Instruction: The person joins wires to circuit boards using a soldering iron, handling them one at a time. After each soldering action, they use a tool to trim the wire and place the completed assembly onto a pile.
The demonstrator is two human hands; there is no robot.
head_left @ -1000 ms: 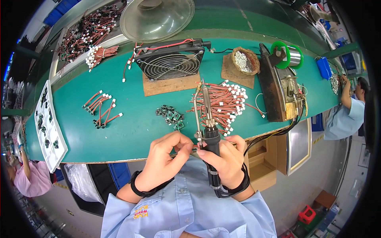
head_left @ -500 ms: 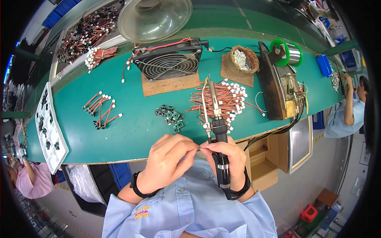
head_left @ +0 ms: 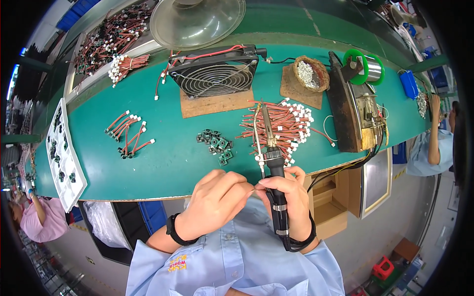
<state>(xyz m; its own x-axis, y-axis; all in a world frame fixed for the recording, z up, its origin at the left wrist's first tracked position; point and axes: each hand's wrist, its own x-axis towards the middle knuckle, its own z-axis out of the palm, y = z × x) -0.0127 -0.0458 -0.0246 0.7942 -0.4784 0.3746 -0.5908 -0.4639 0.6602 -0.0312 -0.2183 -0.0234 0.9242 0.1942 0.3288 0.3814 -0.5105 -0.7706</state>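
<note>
My right hand is wrapped round a black soldering iron with a thin metal feed tube clamped beside its barrel. The iron points away from me, its tip over a pile of red and black wires with white connectors. My left hand is closed in a pinch close to my right fingertips. A thin wire spans the small gap between both hands, at the table's front edge. Left of the iron lies a cluster of small green circuit boards. Farther left, several wired boards lie together.
A black fan stands on a brown board at the back. Right of it are a bowl of solder bits, an iron stand and a green solder spool. A white tray of boards lies left. Co-workers sit at both sides.
The view has shifted slightly, so the bench things sit a little farther right. My hands stay together at the front edge, with the left fingers curled a bit further over.
</note>
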